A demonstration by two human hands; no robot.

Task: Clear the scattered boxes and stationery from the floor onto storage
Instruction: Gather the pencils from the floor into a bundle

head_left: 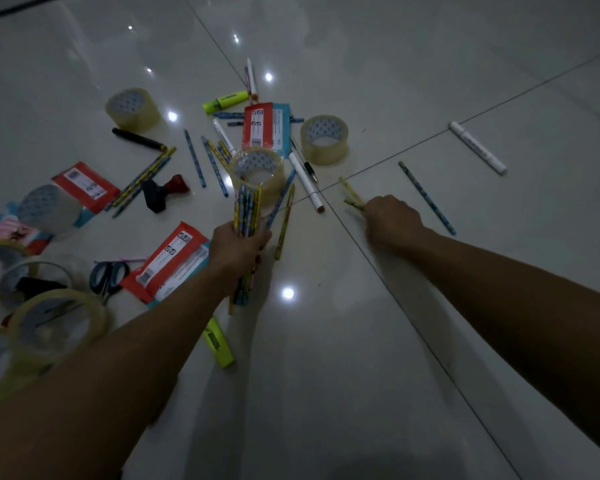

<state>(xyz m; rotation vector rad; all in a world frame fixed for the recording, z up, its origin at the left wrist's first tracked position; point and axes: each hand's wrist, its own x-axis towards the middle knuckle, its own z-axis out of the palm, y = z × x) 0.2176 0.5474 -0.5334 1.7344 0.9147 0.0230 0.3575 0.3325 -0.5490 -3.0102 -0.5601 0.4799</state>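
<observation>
Gathering pencils, both hands low over the tiled floor (pixel 378 341). Left hand (pixel 238 245) is closed round a bundle of pencils (pixel 246 211), fingers curled, tips fanning upward and butts sticking out below the fist. Right hand (pixel 392 220) is curled over two yellow-green pencils (pixel 352 197) at the tile joint; they run in under the knuckles, but whether the fingers have actually closed on them I cannot tell, as the fingertips are hidden.

Task items lie mostly left of the joint: a tape roll (pixel 257 171) just beyond the bundle, a second tape roll (pixel 324 138) further right, a red and blue packet (pixel 265 128) between them, a white marker (pixel 305 181) touching the joint, and a loose blue pencil (pixel 426 197) just right of the right hand. A far white marker (pixel 477 147) lies well apart. No storage in view.

Risks, as judged:
- Bundle is held at one point only and is already splayed; adding more may let the outer pencils slide out of the fist. Cause: round shafts, loose grip.
- Pencils under the right hand lie crossed; a partial pinch could lift one and flick the other away.
- Glossy tile: anything dropped rolls.
- Yellow highlighter (pixel 219 344) sits under the left forearm, easily knocked on withdrawal.
- Dim light hides dark items, e.g. scissors (pixel 108 275).
</observation>
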